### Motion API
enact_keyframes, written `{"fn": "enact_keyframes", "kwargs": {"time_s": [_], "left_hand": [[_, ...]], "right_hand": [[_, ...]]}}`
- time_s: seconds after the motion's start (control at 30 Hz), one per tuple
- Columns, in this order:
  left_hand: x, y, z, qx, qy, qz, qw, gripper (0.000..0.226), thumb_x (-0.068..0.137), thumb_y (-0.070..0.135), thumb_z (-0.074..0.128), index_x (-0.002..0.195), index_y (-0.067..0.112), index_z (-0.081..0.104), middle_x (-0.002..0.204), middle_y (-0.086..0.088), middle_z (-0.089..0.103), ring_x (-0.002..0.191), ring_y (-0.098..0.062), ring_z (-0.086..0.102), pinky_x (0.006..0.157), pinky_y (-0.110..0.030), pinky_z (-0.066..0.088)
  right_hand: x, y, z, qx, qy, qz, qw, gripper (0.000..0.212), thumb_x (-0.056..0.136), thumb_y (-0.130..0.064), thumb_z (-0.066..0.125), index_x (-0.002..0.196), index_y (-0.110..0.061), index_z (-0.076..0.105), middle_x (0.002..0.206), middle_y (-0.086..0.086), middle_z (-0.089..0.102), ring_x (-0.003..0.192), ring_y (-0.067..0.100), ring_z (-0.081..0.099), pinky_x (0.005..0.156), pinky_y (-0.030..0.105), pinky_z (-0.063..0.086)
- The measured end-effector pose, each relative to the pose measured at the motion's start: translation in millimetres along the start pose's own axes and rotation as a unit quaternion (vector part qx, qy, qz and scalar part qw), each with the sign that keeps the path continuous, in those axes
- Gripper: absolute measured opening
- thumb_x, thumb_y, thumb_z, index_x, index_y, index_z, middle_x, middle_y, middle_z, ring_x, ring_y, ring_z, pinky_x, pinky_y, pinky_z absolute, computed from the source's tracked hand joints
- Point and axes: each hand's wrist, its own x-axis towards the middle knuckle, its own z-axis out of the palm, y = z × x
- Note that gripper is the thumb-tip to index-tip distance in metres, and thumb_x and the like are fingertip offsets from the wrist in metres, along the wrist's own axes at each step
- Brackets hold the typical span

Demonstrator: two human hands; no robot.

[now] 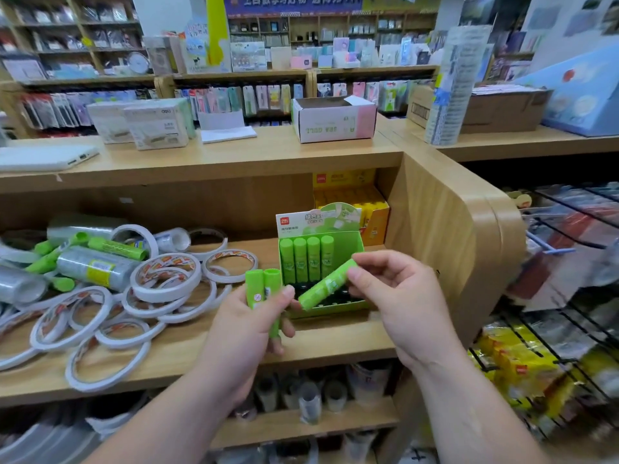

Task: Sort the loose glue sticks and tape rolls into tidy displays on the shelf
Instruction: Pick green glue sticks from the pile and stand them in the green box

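Shelf (207, 349) light wood-grain laminate, smooth; glue sticks (326, 284) glossy green plastic; display box (356, 244) printed card.

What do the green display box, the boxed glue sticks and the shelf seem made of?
The green display box looks like printed card: thin folded walls. The boxed glue sticks look like smooth plastic, slightly glossy. The shelf is wood-look board, perhaps laminate: even pale grain.

Bright, even indoor light; soft shadows; wide-angle edge warping; blurred right margin.
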Motion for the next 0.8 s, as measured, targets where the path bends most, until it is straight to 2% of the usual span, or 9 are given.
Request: {"fn": "enact_keyframes", "kwargs": {"time_s": [0.1,0.2,0.27,0.37,0.43,0.57,0.67,0.8], "left_hand": [[13,-3,-4,0.113,0.066,0.093,0.987,0.007,0.091,0.017,0.071,0.086,0.014,0.068,0.064,0.004,0.066,0.062,-0.012,0.058,0.058,-0.03,0.045],[31,-6,-5,0.188,0.109,0.156,0.964,0.016,0.082,0.012,0.079,0.077,0.019,0.066,0.07,0.005,0.067,0.066,-0.009,0.06,0.067,-0.032,0.048],[42,-10,-4,0.213,0.115,0.158,0.957,0.02,0.078,0.015,0.084,0.074,0.022,0.065,0.072,0.004,0.069,0.071,-0.015,0.065,0.07,-0.034,0.05],[51,-15,-2,0.215,0.108,0.13,0.962,0.021,0.076,0.017,0.086,0.073,0.025,0.066,0.07,0.012,0.071,0.07,-0.012,0.066,0.066,-0.032,0.051],[54,-17,-4,0.205,0.107,0.114,0.966,0.02,0.076,0.016,0.084,0.076,0.026,0.067,0.071,0.014,0.072,0.07,-0.011,0.067,0.067,-0.035,0.053],[56,-20,-11,0.157,0.109,0.085,0.978,0.018,0.078,0.014,0.082,0.079,0.025,0.068,0.071,0.011,0.071,0.067,-0.016,0.066,0.064,-0.044,0.056],[53,-19,-13,0.127,0.104,0.085,0.983,0.02,0.078,0.01,0.081,0.08,0.024,0.068,0.073,0.013,0.072,0.068,-0.017,0.067,0.059,-0.04,0.056],[57,-23,-15,0.132,0.097,0.086,0.983,0.02,0.078,0.011,0.082,0.08,0.026,0.068,0.075,0.012,0.072,0.07,-0.016,0.068,0.067,-0.047,0.059]], "right_hand": [[14,-14,-11,-0.107,0.044,-0.071,0.991,0.018,0.084,-0.011,0.079,0.096,-0.023,0.075,0.089,-0.004,0.077,0.087,0.013,0.073,0.077,0.029,0.059],[28,-27,-10,-0.224,0.052,-0.138,0.963,0.013,0.085,-0.015,0.079,0.094,-0.024,0.074,0.086,-0.011,0.074,0.083,0.002,0.07,0.075,0.018,0.058],[37,-32,-4,-0.303,0.046,-0.173,0.936,0.012,0.086,-0.016,0.078,0.092,-0.026,0.073,0.086,-0.016,0.071,0.081,0.0,0.068,0.074,0.015,0.056],[49,-35,-1,-0.421,0.021,-0.193,0.886,0.008,0.087,-0.018,0.078,0.093,-0.023,0.076,0.087,-0.014,0.068,0.084,0.006,0.065,0.08,0.023,0.055],[57,-33,-1,-0.448,0.017,-0.19,0.874,0.008,0.086,-0.019,0.079,0.091,-0.023,0.076,0.087,-0.012,0.067,0.086,0.009,0.064,0.084,0.027,0.054],[66,-21,2,-0.451,0.0,-0.17,0.876,0.009,0.083,-0.02,0.082,0.088,-0.026,0.077,0.085,-0.014,0.068,0.085,0.008,0.064,0.086,0.029,0.055],[65,-10,8,-0.46,-0.004,-0.168,0.872,0.007,0.084,-0.021,0.081,0.091,-0.022,0.079,0.089,-0.011,0.072,0.087,0.004,0.062,0.086,0.025,0.052],[65,-2,10,-0.48,-0.012,-0.207,0.852,0.008,0.085,-0.02,0.079,0.093,-0.018,0.08,0.093,-0.007,0.072,0.092,0.009,0.064,0.088,0.032,0.055]]}}
